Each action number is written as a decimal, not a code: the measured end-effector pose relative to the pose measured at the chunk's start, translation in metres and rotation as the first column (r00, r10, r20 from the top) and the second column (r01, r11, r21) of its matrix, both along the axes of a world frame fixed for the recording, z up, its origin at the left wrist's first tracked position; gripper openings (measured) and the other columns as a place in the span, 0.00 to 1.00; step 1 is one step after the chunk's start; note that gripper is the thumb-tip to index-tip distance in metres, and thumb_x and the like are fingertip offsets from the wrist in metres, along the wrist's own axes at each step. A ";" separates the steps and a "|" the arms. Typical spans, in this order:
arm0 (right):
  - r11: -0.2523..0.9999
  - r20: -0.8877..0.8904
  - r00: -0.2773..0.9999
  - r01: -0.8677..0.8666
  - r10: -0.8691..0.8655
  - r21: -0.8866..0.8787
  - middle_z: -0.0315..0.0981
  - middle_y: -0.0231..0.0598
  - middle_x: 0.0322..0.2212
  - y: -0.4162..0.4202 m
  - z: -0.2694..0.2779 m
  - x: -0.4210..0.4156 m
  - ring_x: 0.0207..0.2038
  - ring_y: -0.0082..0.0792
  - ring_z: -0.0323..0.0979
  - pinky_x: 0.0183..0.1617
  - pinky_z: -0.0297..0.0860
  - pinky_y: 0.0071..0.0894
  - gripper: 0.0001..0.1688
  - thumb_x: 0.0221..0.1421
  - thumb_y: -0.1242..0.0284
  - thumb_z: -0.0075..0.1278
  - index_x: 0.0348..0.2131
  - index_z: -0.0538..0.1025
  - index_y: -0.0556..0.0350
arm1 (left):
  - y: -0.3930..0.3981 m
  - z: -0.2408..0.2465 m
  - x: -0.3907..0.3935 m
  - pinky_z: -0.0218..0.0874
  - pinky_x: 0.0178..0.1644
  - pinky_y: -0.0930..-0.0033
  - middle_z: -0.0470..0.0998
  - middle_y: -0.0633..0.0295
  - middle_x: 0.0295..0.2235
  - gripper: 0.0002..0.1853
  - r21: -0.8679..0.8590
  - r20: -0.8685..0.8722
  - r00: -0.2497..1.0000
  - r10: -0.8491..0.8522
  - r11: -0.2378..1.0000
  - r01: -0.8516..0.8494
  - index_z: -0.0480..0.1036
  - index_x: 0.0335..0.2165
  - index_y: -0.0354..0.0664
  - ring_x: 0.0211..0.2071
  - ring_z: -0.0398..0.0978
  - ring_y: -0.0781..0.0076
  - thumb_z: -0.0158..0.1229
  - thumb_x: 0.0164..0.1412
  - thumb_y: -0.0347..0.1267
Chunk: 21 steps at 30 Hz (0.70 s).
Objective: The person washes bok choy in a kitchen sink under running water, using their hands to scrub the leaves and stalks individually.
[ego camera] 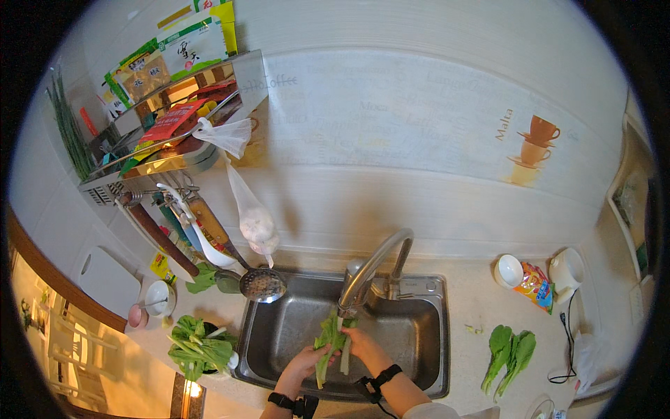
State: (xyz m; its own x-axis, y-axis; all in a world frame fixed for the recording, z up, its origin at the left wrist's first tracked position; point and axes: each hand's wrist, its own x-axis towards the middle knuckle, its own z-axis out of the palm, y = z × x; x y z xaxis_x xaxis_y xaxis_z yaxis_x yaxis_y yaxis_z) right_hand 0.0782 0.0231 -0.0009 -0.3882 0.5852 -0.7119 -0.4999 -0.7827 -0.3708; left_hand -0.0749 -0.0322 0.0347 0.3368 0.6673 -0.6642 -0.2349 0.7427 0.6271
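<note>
My left hand (309, 361) grips leafy green stalks (327, 335) over the large basin of a steel double sink (280, 335). Close by on the right, my right hand (362, 343) is closed around a pale green stalk (345, 361) from the same greens. The curved faucet (377, 262) reaches over both hands, and its spout ends just above the leaves. What looks like a stream of water falls from it onto the greens. Part of the leaves is hidden behind my fingers. Each wrist wears a black strap with a small device.
Left of the sink, greens (201, 345) heap over a dark container. Two leafy stalks (507, 359) lie on the right counter near a white bowl (508, 271), a colourful packet (535, 287) and a kettle (566, 272). A skimmer (263, 284) and bagged garlic (256, 225) hang from the shelf.
</note>
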 end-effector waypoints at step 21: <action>0.949 0.343 0.924 -0.246 0.167 0.199 0.65 0.43 0.30 0.010 0.014 0.016 0.29 0.33 0.66 0.27 0.66 0.32 0.16 0.47 0.67 0.44 0.34 0.65 0.60 | 0.028 0.003 0.025 0.59 0.24 0.72 0.70 0.58 0.25 0.12 0.058 -0.116 0.988 0.099 0.994 -0.093 0.66 0.31 0.31 0.23 0.68 0.73 0.53 0.47 0.30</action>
